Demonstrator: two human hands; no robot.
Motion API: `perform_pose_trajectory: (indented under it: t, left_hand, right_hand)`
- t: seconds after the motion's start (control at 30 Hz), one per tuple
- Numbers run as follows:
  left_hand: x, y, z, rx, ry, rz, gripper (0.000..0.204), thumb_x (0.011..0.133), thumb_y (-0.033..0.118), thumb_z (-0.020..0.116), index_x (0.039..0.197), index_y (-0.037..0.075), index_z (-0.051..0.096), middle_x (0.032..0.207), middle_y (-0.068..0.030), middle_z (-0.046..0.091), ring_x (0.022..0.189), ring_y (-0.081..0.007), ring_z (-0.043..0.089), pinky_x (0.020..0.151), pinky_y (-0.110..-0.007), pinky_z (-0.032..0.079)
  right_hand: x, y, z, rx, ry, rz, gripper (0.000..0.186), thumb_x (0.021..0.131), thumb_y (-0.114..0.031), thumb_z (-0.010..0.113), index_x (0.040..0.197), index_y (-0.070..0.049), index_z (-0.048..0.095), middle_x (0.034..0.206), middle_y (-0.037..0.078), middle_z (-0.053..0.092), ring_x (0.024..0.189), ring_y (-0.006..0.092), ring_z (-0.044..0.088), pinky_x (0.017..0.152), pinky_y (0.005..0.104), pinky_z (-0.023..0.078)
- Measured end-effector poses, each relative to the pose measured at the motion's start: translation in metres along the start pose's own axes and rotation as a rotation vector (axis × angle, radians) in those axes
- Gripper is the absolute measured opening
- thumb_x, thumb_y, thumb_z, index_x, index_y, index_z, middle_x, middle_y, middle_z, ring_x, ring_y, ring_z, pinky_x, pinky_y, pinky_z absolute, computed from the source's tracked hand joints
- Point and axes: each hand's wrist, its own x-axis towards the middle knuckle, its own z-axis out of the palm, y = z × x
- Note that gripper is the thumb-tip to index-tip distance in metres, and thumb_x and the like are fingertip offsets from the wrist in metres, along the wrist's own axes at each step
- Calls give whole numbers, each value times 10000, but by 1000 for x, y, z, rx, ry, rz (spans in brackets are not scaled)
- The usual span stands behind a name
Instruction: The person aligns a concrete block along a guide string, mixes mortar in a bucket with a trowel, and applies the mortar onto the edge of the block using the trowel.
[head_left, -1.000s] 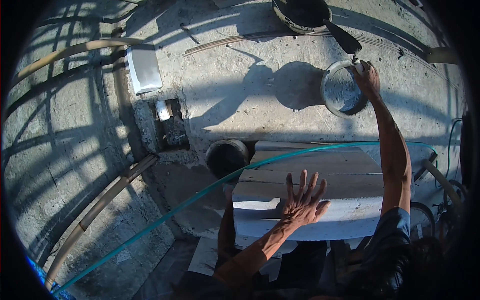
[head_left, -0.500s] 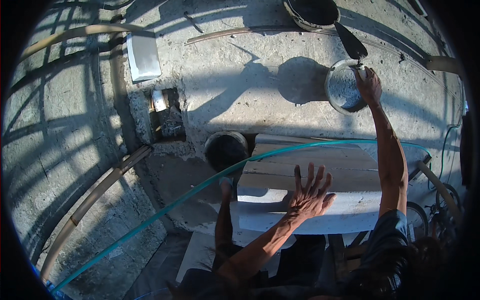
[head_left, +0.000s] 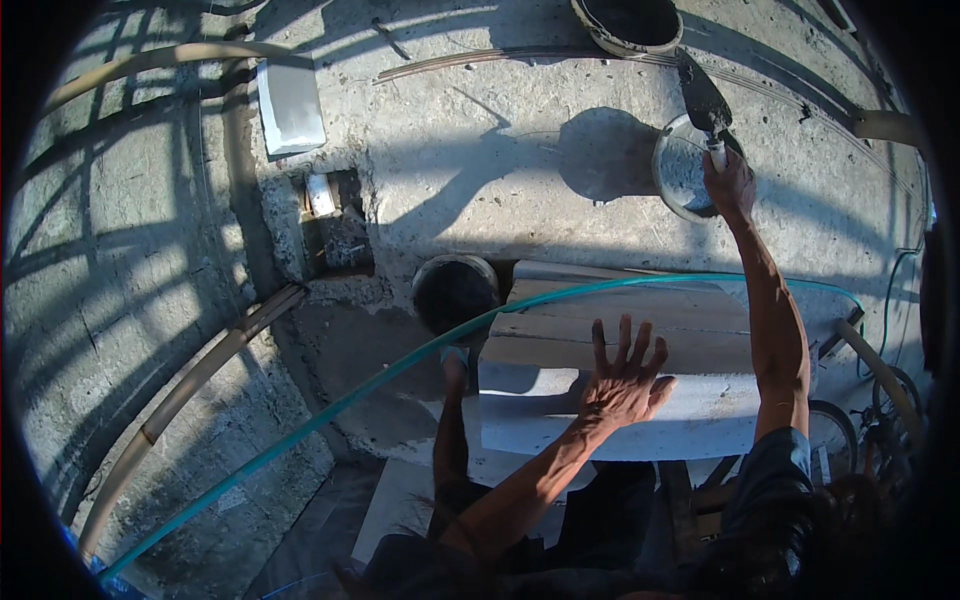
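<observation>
My left hand [head_left: 625, 385], fingers spread, lies over a pale, long block [head_left: 530, 420] at the near side of a stack of grey slabs [head_left: 560, 330]; whether it presses on it I cannot tell. My right hand [head_left: 730, 185] grips the pale handle of a trowel [head_left: 703, 95], with my arm stretched forward. The dark, mortar-smeared blade points away from me, above the edge of a round tub [head_left: 680, 170] holding watery grey material. A second dark tub [head_left: 625, 20] sits beyond the trowel. A dark bucket [head_left: 450, 290] stands just left of the slabs.
A teal hose [head_left: 380, 380] crosses over the slab stack. A pale block [head_left: 290, 105] lies beside a rough hole [head_left: 340, 230]. Curved pale poles [head_left: 190, 390] lie at left, thin rods [head_left: 450, 62] across the floor. A foot [head_left: 455, 365] shows below the bucket; coiled tubing at right.
The trowel blade has tilted more upright as my right hand shifted slightly over the tub. My spread left hand has moved a little forward and right. The whole view has shifted slightly.
</observation>
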Motion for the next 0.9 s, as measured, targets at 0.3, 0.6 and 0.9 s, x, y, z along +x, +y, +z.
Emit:
perform_pose_trajectory:
  t: [0.3, 0.6, 0.9]
  left_hand:
    - [-2, -5, -2, 23, 3, -16, 595, 909, 547, 555, 1251, 67, 639, 1417, -248, 502, 1386, -504, 366, 1083, -795, 172]
    - [-5, 13, 6, -125, -7, 26, 625, 928, 500, 548, 1295, -6, 554, 1436, -302, 457, 1397, -550, 317, 1117, -788, 154]
    - [-14, -4, -18, -6, 135, 63, 622, 958, 523, 494, 1303, 15, 591, 1446, -268, 480, 1424, -526, 300, 1136, -773, 136]
  right_hand:
    - [8, -24, -20, 212, -125, 154, 465, 862, -461, 681, 1010, -23, 725, 907, 191, 739, 892, 428, 699, 799, 492, 526]
    - [-11, 61, -8, 582, -281, 100, 351, 864, -428, 731, 843, -81, 684, 638, -33, 544, 557, 100, 492, 544, 306, 405]
    - [-75, -97, -198, 598, -212, 81, 380, 872, -402, 688, 951, -30, 675, 650, -41, 450, 553, 98, 412, 558, 290, 348]
